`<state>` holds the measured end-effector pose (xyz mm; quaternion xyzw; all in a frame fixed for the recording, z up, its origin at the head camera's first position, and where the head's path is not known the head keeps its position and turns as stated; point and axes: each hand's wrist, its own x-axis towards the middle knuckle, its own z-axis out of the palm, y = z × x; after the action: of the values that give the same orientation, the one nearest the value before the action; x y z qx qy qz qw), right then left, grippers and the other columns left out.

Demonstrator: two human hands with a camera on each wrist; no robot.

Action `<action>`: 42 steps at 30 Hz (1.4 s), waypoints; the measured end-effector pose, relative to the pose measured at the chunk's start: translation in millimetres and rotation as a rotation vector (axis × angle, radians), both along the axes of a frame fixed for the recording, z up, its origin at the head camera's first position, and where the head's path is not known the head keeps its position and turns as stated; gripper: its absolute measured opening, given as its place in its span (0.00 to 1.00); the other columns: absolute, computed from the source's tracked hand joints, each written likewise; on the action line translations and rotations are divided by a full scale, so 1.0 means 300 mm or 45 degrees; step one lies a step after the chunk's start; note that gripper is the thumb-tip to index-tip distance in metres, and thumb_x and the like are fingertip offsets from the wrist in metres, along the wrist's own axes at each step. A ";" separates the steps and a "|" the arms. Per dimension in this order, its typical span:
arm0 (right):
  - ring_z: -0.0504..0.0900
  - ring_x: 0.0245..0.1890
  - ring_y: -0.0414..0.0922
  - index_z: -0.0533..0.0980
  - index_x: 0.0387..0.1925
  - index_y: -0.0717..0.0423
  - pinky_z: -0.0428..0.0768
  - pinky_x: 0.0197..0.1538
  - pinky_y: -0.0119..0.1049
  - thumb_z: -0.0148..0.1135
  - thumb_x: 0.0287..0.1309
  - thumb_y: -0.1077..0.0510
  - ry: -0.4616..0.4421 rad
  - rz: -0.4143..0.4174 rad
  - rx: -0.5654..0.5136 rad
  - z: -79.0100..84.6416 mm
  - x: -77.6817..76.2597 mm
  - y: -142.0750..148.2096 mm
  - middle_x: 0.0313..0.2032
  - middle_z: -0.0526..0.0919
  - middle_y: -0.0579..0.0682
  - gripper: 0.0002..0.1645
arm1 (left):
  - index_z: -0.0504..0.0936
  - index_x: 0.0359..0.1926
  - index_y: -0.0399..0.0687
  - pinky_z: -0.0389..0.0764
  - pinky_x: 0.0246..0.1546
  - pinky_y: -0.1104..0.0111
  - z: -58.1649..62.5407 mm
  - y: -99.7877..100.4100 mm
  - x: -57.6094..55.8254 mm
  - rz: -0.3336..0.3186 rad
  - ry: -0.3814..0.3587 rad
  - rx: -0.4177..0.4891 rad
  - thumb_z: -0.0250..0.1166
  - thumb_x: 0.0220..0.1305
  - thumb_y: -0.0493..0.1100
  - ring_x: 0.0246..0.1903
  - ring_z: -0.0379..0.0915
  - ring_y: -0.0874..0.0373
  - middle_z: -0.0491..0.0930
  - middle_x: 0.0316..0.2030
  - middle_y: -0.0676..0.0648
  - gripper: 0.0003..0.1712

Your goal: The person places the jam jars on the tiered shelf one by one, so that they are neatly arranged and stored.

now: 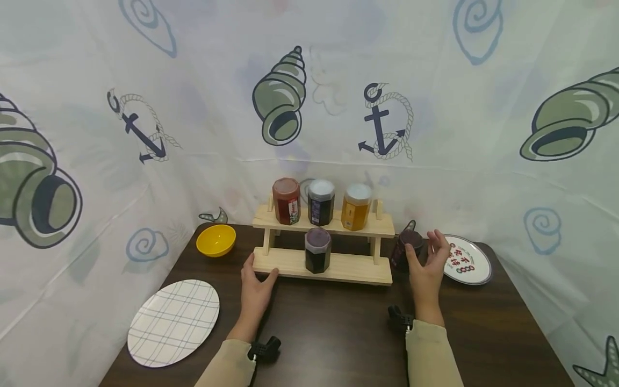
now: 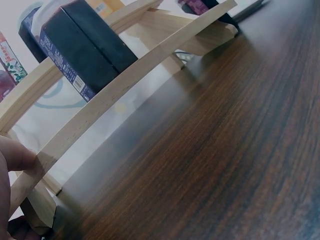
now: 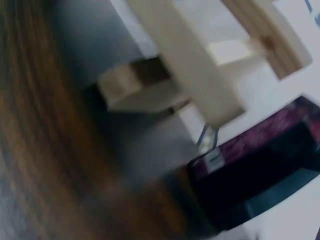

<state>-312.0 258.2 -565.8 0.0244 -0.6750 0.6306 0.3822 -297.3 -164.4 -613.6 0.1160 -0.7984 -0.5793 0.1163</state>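
Note:
A two-tier wooden rack (image 1: 285, 262) stands toward the back of the table. My left hand (image 1: 256, 287) grips the left end of its lower board, and the left wrist view shows a finger (image 2: 15, 154) against the board. On the lower tier sits a dark jar (image 1: 317, 251) with a purplish lid. Right of the rack is another dark jar (image 1: 406, 250), its label purple in the right wrist view. My right hand (image 1: 427, 269) is beside this jar, thumb and fingers spread apart. Whether it touches the jar cannot be told; no fingers show in the right wrist view.
The upper tier carries a red jar (image 1: 287, 201), a dark jar with a pale lid (image 1: 321, 202) and an amber jar (image 1: 356, 207). A yellow bowl (image 1: 216, 240) and a checked plate (image 1: 174, 322) lie left. A white plate with red writing (image 1: 466, 260) lies right.

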 end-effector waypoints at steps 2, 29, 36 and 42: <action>0.62 0.80 0.52 0.58 0.83 0.51 0.57 0.86 0.39 0.74 0.66 0.69 -0.026 0.033 -0.043 -0.021 -0.012 0.012 0.75 0.64 0.61 0.52 | 0.52 0.87 0.49 0.57 0.82 0.39 0.003 -0.002 -0.001 0.001 0.001 0.005 0.75 0.71 0.49 0.81 0.56 0.37 0.56 0.82 0.34 0.55; 0.60 0.81 0.65 0.34 0.90 0.43 0.55 0.81 0.69 0.74 0.66 0.68 -0.465 0.161 0.047 -0.085 -0.015 0.003 0.79 0.60 0.69 0.72 | 0.51 0.87 0.49 0.55 0.83 0.39 0.018 -0.001 -0.004 -0.014 -0.004 -0.005 0.74 0.72 0.50 0.81 0.56 0.39 0.55 0.82 0.36 0.55; 0.61 0.81 0.65 0.33 0.89 0.30 0.56 0.81 0.72 0.78 0.65 0.62 -0.530 0.104 0.085 -0.152 -0.050 0.034 0.79 0.62 0.68 0.74 | 0.51 0.87 0.49 0.54 0.83 0.39 0.015 0.003 -0.003 -0.012 -0.011 0.000 0.74 0.72 0.50 0.81 0.56 0.39 0.55 0.82 0.36 0.54; 0.68 0.75 0.65 0.36 0.89 0.31 0.63 0.77 0.69 0.79 0.63 0.62 -0.539 0.067 0.097 -0.146 -0.042 0.033 0.74 0.66 0.69 0.74 | 0.51 0.87 0.48 0.54 0.83 0.39 0.012 0.006 -0.003 -0.014 -0.012 -0.010 0.74 0.72 0.50 0.82 0.56 0.38 0.55 0.82 0.35 0.54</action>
<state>-324.5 268.1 -609.6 -0.0764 -0.7627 0.6055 0.2142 -298.1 -162.5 -610.1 0.1140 -0.8018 -0.5762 0.1098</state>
